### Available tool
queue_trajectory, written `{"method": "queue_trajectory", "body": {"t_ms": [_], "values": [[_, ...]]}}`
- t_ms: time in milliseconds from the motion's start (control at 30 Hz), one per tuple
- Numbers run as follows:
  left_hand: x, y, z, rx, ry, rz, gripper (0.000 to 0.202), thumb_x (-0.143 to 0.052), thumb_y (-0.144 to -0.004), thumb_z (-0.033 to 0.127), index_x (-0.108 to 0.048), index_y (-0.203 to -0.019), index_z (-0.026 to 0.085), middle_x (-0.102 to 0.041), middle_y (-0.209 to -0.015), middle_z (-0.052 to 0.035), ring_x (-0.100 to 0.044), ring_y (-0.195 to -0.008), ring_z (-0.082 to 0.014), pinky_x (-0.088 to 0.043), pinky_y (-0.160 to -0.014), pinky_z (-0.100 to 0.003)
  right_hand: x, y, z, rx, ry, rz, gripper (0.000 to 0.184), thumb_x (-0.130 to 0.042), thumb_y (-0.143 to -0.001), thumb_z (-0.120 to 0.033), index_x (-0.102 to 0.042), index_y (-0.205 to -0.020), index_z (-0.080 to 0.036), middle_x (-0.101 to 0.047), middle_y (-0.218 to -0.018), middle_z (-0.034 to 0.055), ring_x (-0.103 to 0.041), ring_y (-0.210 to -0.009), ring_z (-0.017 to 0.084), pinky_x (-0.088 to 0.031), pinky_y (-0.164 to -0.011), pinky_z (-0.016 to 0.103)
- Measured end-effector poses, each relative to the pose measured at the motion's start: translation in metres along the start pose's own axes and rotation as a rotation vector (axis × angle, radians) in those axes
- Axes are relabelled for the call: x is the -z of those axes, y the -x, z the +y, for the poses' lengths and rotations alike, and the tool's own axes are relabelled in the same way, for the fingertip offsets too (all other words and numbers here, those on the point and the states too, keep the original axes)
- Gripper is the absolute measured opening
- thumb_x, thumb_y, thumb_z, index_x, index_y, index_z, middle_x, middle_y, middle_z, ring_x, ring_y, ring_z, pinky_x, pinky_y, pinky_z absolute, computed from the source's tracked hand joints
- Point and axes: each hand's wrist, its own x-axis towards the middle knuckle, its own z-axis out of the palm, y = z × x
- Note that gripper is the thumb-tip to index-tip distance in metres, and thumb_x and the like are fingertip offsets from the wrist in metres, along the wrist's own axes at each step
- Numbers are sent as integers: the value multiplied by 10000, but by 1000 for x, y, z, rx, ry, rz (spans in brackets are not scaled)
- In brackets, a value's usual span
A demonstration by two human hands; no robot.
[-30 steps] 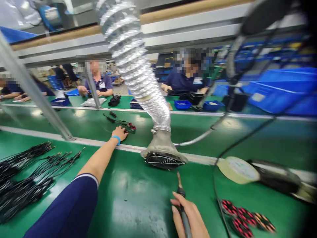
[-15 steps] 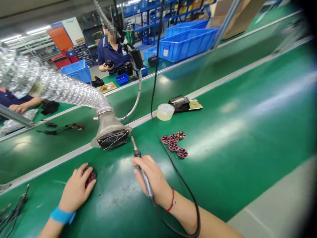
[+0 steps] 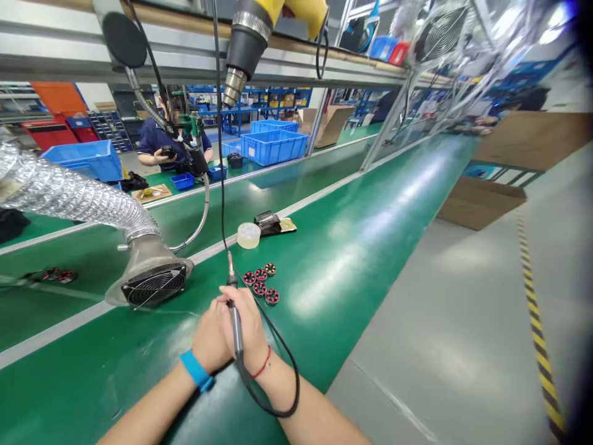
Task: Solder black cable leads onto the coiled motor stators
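My right hand (image 3: 249, 330) is closed around a soldering iron (image 3: 236, 321), whose tip points up and away over the green belt (image 3: 352, 247). Its black cord loops back under my wrist. My left hand (image 3: 209, 339), with a blue wristband, is curled shut and pressed against the right hand; what it holds is hidden. Several round red-and-black coil parts (image 3: 260, 282) lie on the belt just beyond the iron's tip.
A fume extractor fan (image 3: 155, 285) on a silver duct (image 3: 69, 191) stands to the left. A tape roll (image 3: 249, 235) and a black holder (image 3: 269, 222) lie farther back. A heat gun (image 3: 245, 43) hangs overhead. A co-worker (image 3: 167, 143) sits across, near blue bins (image 3: 273, 146).
My left hand reached across the far belt, came back with a red-and-black coil part, and has now closed up against my right hand. The view has swung right.
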Motion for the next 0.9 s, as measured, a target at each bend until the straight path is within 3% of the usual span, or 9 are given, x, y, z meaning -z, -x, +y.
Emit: {"method": "queue_trajectory", "body": {"t_ms": [100,233,300,400,467,567,733,833,900], "values": [[8,-6,2,-9,153,-27,406,-464,-866,205,-633,-1235,194,-660,-1214,-139,-627,-1140,-272,-584,-1004,-478,5,0,1,-16,3,-27,350,-448,-884,-69,-591,-1172,-208,-693,-922,42,-670,-876,164,-590,-803,300],[48,18,-7,123,185,-44,568,-493,-841,151,-456,-1408,148,-330,-1585,-153,-326,-1488,-241,-355,-1235,-440,10,5,8,-74,-62,-54,263,-476,-932,-179,-589,-1169,-189,-695,-989,91,-653,-949,196,-553,-881,367],[74,39,-20,229,130,-39,450,-477,-867,156,-541,-1312,155,-390,-1546,-145,-408,-1431,-226,-363,-1216,-408,8,8,13,-130,-113,-75,275,-477,-952,-235,-569,-1207,-186,-705,-974,90,-663,-935,201,-541,-905,402],[111,80,-45,399,47,-69,283,-442,-906,161,-654,-1090,187,-645,-1218,-86,-602,-1169,-182,-469,-1082,-339,6,11,15,-219,-116,-170,305,-469,-971,-321,-573,-1226,-193,-740,-986,89,-693,-925,199,-554,-895,405],[130,110,-62,557,-34,-55,253,-443,-919,166,-669,-1033,188,-667,-1071,-56,-628,-1042,-164,-498,-1002,-308,7,12,13,-264,-108,-261,365,-455,-979,-375,-552,-1274,-183,-758,-990,94,-715,-913,199,-570,-875,393],[148,150,-87,821,-160,24,256,-458,-936,185,-644,-1108,153,-631,-1086,-71,-619,-947,-155,-516,-935,-301,8,14,13,-269,-59,-345,421,-433,-978,-430,-543,-1293,-174,-773,-949,102,-737,-854,205,-588,-827,388],[145,183,-116,1058,-271,99,418,-518,-945,242,-505,-1322,61,-538,-1300,-190,-573,-1104,-221,-478,-1013,-401,5,17,19,-219,21,-414,355,-502,-912,-456,-588,-1190,-252,-769,-1015,136,-747,-926,261,-580,-837,433],[128,183,-118,978,-246,-1,403,-641,-892,349,-584,-1245,164,-595,-1243,-101,-548,-1171,-244,-452,-1025,-453,3,17,16,-179,20,-440,356,-540,-866,-484,-572,-1186,-331,-771,-970,128,-734,-939,293,-562,-846,483],[117,178,-115,928,-227,-53,281,-663,-867,324,-661,-1114,188,-640,-1140,-90,-550,-1116,-249,-444,-1008,-410,2,17,13,-208,32,-482,379,-526,-831,-560,-580,-1155,-370,-764,-962,131,-724,-928,322,-551,-840,522]]}}
